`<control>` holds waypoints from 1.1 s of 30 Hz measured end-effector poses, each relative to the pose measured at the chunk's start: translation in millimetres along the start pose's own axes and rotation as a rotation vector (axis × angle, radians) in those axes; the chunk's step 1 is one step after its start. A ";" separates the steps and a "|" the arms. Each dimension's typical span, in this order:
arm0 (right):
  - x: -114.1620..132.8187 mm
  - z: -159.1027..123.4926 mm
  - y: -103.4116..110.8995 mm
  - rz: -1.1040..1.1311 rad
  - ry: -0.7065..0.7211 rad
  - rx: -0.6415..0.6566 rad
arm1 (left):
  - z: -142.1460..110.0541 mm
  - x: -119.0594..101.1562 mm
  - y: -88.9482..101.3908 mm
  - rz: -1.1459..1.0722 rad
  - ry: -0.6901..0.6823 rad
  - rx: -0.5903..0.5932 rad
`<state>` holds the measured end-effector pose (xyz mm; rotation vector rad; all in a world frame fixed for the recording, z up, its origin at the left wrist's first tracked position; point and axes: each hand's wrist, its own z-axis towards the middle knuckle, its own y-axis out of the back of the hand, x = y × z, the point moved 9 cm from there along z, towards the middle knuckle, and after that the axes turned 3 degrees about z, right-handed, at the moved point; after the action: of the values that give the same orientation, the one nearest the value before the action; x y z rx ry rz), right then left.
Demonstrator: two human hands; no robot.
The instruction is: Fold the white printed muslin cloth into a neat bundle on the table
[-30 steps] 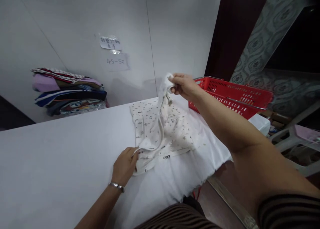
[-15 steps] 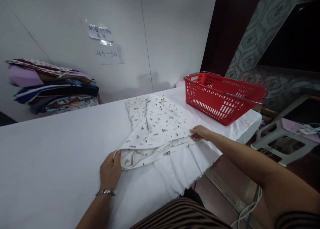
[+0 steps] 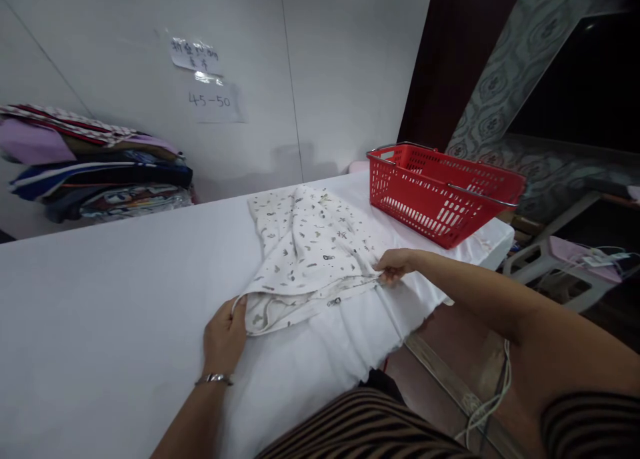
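Left hand (image 3: 225,335) pinches the near left edge of the printed cloth (image 3: 317,245); right hand (image 3: 395,265) pinches its near right, presumably keeping the edge stretched (layers gape between, I note). Cloth lies on white table (image 3: 125,325); red basket (image 3: 425,212) beyond, likely aside for elbow room.

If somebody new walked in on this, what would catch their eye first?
Probably the bright red basket, standing at the right end of the white-covered table. Next, the white patterned cloth in the middle, its near edge held at the corners by the left hand and right hand. Then the colorful pile of folded fabrics at far left, by the wall.
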<state>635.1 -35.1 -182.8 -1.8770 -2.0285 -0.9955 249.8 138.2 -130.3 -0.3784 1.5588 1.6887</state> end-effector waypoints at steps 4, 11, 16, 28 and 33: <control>2.9 -8.6 13.8 0.029 0.020 -0.034 | 0.3 1.7 -1.8 -0.017 -0.004 0.020; -28.8 -28.7 77.1 0.027 -0.009 -0.319 | -2.2 -12.4 -11.3 -0.020 -0.129 0.050; -48.0 -21.7 64.4 0.025 -0.013 -0.304 | -6.9 -23.0 -11.3 0.048 -0.201 0.050; -38.2 -17.7 77.1 -0.057 0.049 -0.447 | 0.2 -6.7 -10.1 0.048 -0.123 0.033; -29.8 -16.5 72.2 -0.212 0.020 -0.509 | -3.1 -9.5 -13.0 0.013 -0.163 0.037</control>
<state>703.4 -71.4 -163.3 -1.8748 -2.1414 -1.7140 264.3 131.1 -133.5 -0.2065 1.4731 1.6557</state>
